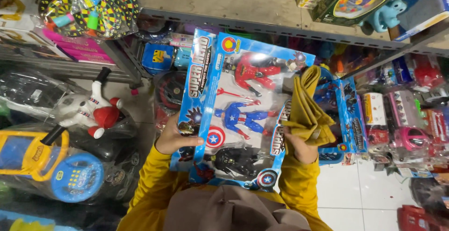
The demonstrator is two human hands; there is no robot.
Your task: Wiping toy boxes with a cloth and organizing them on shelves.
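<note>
A blue toy box (243,104) with a clear window shows three action figures: red on top, blue in the middle, black at the bottom. My left hand (174,137) grips its left edge, thumb on the front. My right hand (299,147) is at the box's right edge and holds a folded mustard-yellow cloth (306,107) that stands upright over that side. A second similar blue box (191,90) lies behind the front one. Both sleeves are yellow.
A metal shelf (262,25) above carries boxed toys. Another blue figure box (351,119) sits to the right with pink and red packaged toys (407,128). On the left are a white and red plush toy (93,109), a yellow and blue ride-on toy (51,165) in plastic wrap, and dartboard packs (93,6).
</note>
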